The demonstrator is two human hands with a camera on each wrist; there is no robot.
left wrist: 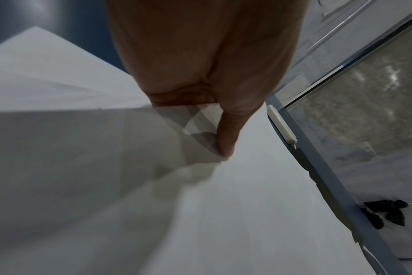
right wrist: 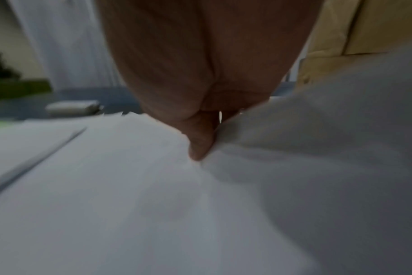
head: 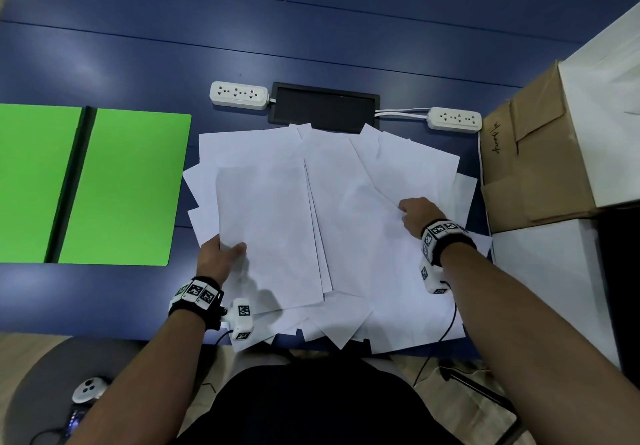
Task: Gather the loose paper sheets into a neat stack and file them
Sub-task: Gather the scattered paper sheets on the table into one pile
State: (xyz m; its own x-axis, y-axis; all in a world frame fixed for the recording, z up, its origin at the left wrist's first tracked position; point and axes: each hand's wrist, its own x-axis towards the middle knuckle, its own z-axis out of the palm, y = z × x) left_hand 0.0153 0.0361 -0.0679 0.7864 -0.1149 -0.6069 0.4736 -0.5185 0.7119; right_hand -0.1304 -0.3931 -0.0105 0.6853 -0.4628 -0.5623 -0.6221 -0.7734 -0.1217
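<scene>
White paper sheets point(head: 322, 222) fanned between hands, long edges running away | left hand point(head: 218, 257) pinches left sheet | right hand point(head: 417, 216) pinches right sheet | green folder point(head: 117, 188) open, left-hand side, nearer left hand

To my right, a cardboard box point(head: 533, 164) stands just beside the paper sheets point(head: 311, 219), closing that side. Beyond the sheets, two power strips point(head: 239, 95) and a black panel point(head: 323, 107) block the far edge. Open counter point(head: 207, 46) lies past them. To my left, a narrow bare strip separates the sheets from the green folder point(head: 121, 188).
</scene>
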